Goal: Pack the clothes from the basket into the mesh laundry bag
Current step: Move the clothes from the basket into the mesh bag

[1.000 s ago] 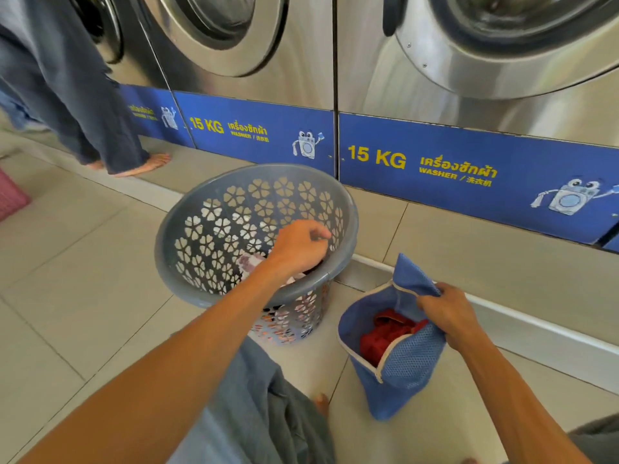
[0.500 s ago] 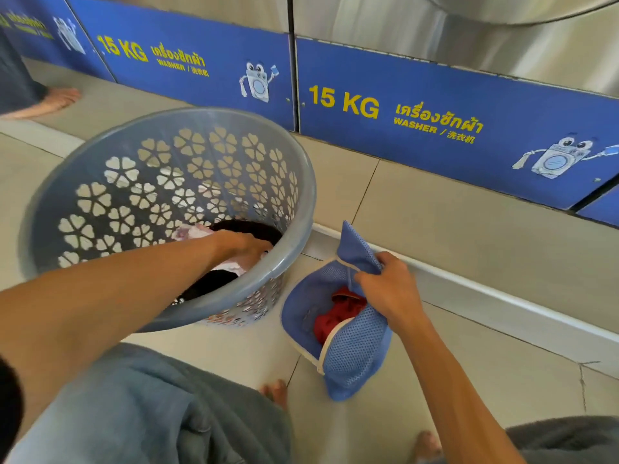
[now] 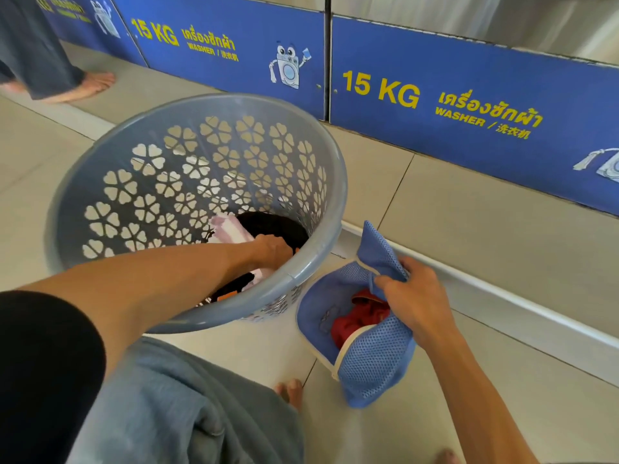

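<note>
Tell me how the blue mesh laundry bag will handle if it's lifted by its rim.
The blue mesh laundry bag will probably sag: its rim already folds where the right hand pinches it. It is likely light, holding only a red garment. Its mouth may collapse once released.

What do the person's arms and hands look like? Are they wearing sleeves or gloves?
No gloves: both the left hand and the right hand are bare, with no rings or watch showing. The left arm has a short black sleeve near the shoulder. The right arm is bare as far as the picture shows.
</note>
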Available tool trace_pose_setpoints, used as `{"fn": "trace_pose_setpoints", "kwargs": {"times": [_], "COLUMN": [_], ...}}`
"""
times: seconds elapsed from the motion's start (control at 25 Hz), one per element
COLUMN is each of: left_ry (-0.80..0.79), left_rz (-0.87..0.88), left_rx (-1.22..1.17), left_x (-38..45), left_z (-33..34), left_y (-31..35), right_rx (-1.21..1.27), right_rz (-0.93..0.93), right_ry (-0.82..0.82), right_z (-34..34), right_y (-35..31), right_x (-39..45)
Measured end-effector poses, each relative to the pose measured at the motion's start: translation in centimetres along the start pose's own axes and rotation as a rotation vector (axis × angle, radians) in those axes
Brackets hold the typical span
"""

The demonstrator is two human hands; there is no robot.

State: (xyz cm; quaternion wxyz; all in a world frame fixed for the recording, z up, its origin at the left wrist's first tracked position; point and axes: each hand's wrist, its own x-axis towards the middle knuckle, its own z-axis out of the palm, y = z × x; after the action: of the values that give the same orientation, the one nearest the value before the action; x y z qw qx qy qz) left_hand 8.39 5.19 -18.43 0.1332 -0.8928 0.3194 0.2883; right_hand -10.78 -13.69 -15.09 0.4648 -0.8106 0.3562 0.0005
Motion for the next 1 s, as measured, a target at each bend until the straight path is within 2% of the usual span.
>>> {"fn": "trace_pose_setpoints", "kwargs": {"times": [0.04,0.16,0.24,0.32,0.4,0.56,0.68,0.8,0.92,1.0], "left_ry": [0.038,0.053,0.093,0.278,0.456,0.719,0.707,0.616,0.694,0.595], "left_rz": [-0.013,0.0,-0.036,-0.096,-0.116,0.03,0.232,0.352,0.232,0.095], "left_rx": [0.021,-0.195,-0.627,-1.04,-1.311,-1.729,-1.967,-2.079,-1.919,-1.744], "left_x": [-0.1,-2.1,-4.5,-7.3,-10.0,-16.0,-19.9,-21.7,-19.6,-17.0], "left_z": [-0.1,-2.0,-4.2,-6.0,-7.6,-11.5,-13.0,-11.6,-7.4,-3.5], "left_y": [-0.3,-0.9,-1.0,-1.6,-1.9,-1.1,1.4,7.7,14.4,17.4], "right_rx": [-0.003,0.012,0.028,0.055,0.076,0.113,0.165,0.272,0.498,0.602], "right_rz": [0.002,0.021,0.021,0.02,0.028,0.046,0.056,0.096,0.105,0.134], "right_ry": [-0.002,-0.006,-0.006,-0.003,0.022,0.068,0.091,0.113,0.115,0.079], "right_z": [0.0,-0.4,-1.0,-1.6,-2.3,-3.7,-4.8,-5.5,-6.2,-6.5], "right_y": [0.0,0.1,0.0,0.1,0.5,1.7,2.3,3.1,3.5,3.5], "right_x": [0.0,-0.3,-0.8,-1.6,-2.2,-3.6,-4.6,-5.1,-5.6,-6.0]}}
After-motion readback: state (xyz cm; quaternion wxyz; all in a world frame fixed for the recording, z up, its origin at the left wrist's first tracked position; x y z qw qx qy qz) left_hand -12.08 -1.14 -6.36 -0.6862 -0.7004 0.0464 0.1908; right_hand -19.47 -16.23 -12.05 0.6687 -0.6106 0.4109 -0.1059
